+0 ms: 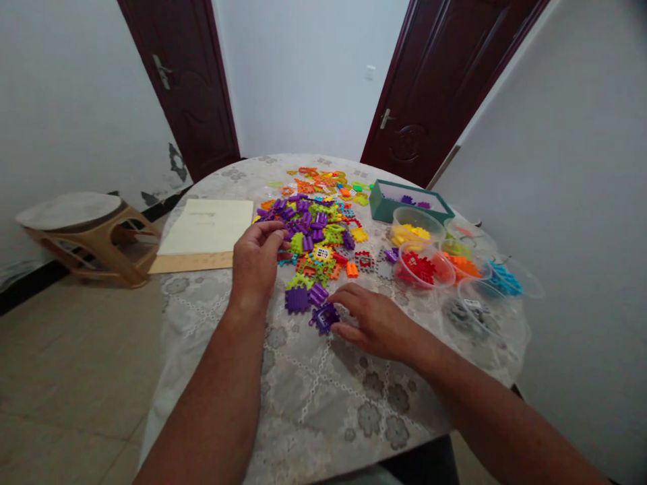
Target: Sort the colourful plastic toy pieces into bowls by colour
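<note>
A heap of coloured plastic pieces (318, 232), many of them purple, covers the middle of the table. My left hand (260, 252) is at the heap's left edge, its fingers curled near purple pieces; what its fingertips hold, if anything, is hidden. Nearer to me, my right hand (368, 316) has thumb and fingers apart around the right side of a dark purple piece (324, 318) lying on the cloth. Beside that piece are a flat purple square (296, 299) and a purple ridged piece (318, 294).
Clear tubs of yellow (412, 234), red (417, 269), orange (461, 267), blue (505, 277) and grey pieces (470, 315) stand at the right. Behind them is a green box (381, 205) with purple pieces. Papers (207, 229) lie at the left; a stool (75, 209) stands beyond.
</note>
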`<state>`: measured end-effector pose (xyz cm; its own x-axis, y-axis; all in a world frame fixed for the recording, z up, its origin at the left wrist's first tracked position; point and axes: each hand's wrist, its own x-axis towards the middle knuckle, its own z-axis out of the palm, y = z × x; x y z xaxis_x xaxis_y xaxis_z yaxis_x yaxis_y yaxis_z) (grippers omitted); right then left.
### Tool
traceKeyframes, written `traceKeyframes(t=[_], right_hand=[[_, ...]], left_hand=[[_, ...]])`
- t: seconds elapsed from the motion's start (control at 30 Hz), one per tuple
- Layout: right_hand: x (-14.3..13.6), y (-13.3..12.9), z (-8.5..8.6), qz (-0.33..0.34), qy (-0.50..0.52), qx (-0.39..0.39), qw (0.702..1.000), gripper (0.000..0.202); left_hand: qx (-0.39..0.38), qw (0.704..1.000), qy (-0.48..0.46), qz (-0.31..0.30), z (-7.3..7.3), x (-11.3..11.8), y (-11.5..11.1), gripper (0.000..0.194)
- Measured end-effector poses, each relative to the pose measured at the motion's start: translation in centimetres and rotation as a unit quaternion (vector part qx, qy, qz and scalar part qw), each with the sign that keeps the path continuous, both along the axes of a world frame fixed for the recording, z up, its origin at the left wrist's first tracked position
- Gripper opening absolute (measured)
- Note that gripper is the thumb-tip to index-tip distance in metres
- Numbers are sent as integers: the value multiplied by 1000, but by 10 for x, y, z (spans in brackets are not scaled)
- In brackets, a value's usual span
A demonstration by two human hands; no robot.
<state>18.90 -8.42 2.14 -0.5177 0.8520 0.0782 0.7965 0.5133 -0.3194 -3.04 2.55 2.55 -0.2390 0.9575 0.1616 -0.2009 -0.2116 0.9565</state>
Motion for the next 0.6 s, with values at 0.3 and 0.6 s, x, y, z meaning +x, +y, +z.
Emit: traceKeyframes(t=[0.3,0.6], right_hand=[[-15,9,-29,-19,48,-8,999,48],[2,20,-37,-118,224,163,954,52]], left_hand=[[-10,999,21,-31,-4,0,0,23],[7,955,219,-199,2,-3,-11,26]])
